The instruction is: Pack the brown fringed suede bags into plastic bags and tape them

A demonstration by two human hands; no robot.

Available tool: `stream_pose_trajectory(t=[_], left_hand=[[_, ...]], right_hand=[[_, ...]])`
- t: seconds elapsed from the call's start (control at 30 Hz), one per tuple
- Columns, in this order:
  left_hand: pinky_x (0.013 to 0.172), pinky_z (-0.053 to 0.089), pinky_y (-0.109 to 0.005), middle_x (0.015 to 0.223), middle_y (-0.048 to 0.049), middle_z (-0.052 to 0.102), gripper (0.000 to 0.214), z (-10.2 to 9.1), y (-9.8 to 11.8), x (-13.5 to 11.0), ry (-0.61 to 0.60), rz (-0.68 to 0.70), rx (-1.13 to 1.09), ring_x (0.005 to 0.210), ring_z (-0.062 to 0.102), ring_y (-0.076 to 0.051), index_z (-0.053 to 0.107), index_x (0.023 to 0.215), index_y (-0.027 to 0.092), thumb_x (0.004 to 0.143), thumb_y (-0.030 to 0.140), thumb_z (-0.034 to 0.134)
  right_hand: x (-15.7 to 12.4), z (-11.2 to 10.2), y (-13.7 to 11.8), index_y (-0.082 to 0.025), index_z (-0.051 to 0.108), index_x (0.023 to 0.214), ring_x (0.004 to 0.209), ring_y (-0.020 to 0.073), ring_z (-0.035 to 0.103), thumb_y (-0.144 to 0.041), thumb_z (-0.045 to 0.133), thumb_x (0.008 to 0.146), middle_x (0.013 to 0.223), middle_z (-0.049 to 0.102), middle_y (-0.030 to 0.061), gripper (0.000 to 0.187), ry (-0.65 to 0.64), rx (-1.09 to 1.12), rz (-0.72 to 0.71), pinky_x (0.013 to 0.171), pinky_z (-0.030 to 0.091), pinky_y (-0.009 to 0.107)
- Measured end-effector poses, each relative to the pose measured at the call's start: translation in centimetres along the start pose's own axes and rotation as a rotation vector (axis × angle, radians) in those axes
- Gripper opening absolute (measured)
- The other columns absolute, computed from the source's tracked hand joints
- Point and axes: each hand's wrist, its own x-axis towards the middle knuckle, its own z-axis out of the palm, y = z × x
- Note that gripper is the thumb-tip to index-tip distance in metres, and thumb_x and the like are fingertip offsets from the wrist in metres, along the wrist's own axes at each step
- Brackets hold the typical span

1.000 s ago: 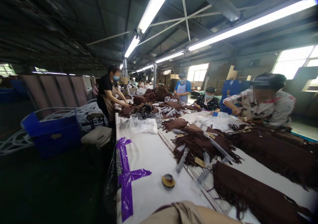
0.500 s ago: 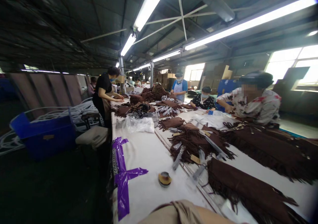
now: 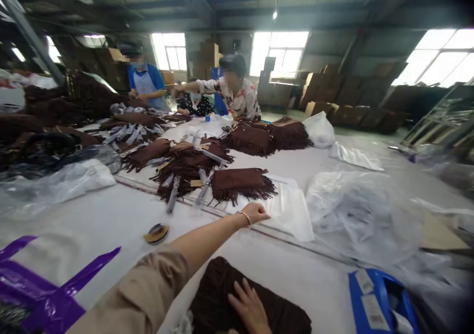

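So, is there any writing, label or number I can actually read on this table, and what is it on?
No text here can be read.
White stickers on the blue container: print too blurred to read.
Tan paper tags on the brown fringed pieces: too small to read.
Cardboard boxes at the back: no legible marks.

I count two hands of the wearer, a left hand (image 3: 255, 211) and a right hand (image 3: 249, 307). I count three co-workers: one in a blue shirt (image 3: 145, 79), one in a floral blouse (image 3: 240, 97) and one seated between them (image 3: 194, 105). One round yellow tape roll (image 3: 157, 233), one blue plastic crate (image 3: 381, 302). The brown fringed fabric pieces (image 3: 240, 181) are too heaped to count.
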Motion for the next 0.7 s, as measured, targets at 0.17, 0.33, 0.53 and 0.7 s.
stream_pose_trajectory(t=[0.17, 0.33, 0.53, 0.7], left_hand=[[0.083, 0.040, -0.029, 0.090, -0.0045, 0.061, 0.017, 2.2, 1.9, -6.0, 0.070, 0.270, 0.102, 0.089, 0.053, -0.017, 0.060, 0.080, 0.015, 0.080, 0.032, 0.062], [0.080, 0.039, -0.033, 0.092, -0.0064, 0.058, 0.016, 3.1, 3.4, -10.2, 0.180, 0.491, 0.479, 0.087, 0.051, -0.020, 0.054, 0.092, 0.016, 0.089, 0.031, 0.049], [0.076, 0.039, -0.035, 0.089, -0.0069, 0.058, 0.014, 1.8, 3.9, -11.1, 0.122, 0.415, 0.722, 0.085, 0.052, -0.021, 0.057, 0.083, 0.015, 0.087, 0.028, 0.053], [0.079, 0.036, -0.038, 0.089, -0.0083, 0.057, 0.017, 1.8, 6.0, -12.6, 0.132, 0.490, 0.740, 0.088, 0.051, -0.023, 0.056, 0.084, 0.014, 0.083, 0.031, 0.058]], right_hand=[[3.8, -6.1, 2.2, -0.022, 0.043, 0.132, 0.124, 0.0247, 0.043, -0.030, 0.047, 0.090, 0.130, 0.052, 0.0077, 0.043, 0.192, -0.199, 0.248, 0.101, 0.040, 0.043], [5.0, -8.6, 5.7, -0.020, 0.063, 0.100, 0.095, 0.0224, 0.059, -0.038, 0.045, 0.091, 0.096, 0.067, 0.0077, 0.027, 0.084, -0.320, 0.208, 0.091, 0.043, 0.042], [2.9, -8.7, 6.5, -0.021, 0.061, 0.090, 0.086, 0.0222, 0.059, -0.045, 0.047, 0.088, 0.090, 0.065, 0.0070, 0.028, 0.111, -0.245, 0.286, 0.079, 0.046, 0.036], [4.0, -9.6, 3.7, -0.021, 0.060, 0.094, 0.085, 0.0229, 0.057, -0.032, 0.048, 0.088, 0.089, 0.063, 0.0073, 0.018, 0.016, -0.286, 0.294, 0.077, 0.045, 0.037]])
